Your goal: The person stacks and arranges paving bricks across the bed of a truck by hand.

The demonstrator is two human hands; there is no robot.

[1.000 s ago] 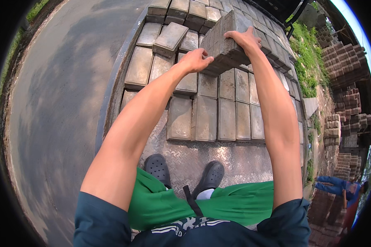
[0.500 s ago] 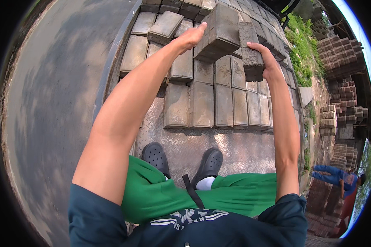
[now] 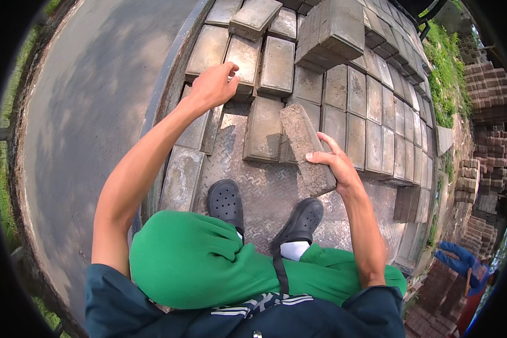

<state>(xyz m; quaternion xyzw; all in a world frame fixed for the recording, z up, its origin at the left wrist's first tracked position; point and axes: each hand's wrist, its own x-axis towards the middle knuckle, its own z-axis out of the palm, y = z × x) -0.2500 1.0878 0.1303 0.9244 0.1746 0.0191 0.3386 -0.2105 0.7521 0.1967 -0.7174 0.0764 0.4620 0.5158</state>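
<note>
A grey concrete paving block is in my right hand, thumb on its near face and fingers round its far side. It is tilted above the metal floor. My left hand is empty, its fingers loosely bent and apart, just above the blocks on the left. Below that hand lies a pale paving block. Upright in front of me stands another block, beside a dark gap in the row. A stack of blocks rises above the rows at the far middle.
Ridged metal truck bed lies under my dark clogs. The bed's side rail runs along the left, with grey road beyond. More blocks lie along the left rail. Right: grass, brick stacks and a person in blue.
My right hand has brought the block down and nearer, off the rows. My left hand has left the tall stack and moved left and nearer. My view has shifted, showing more near blocks.
</note>
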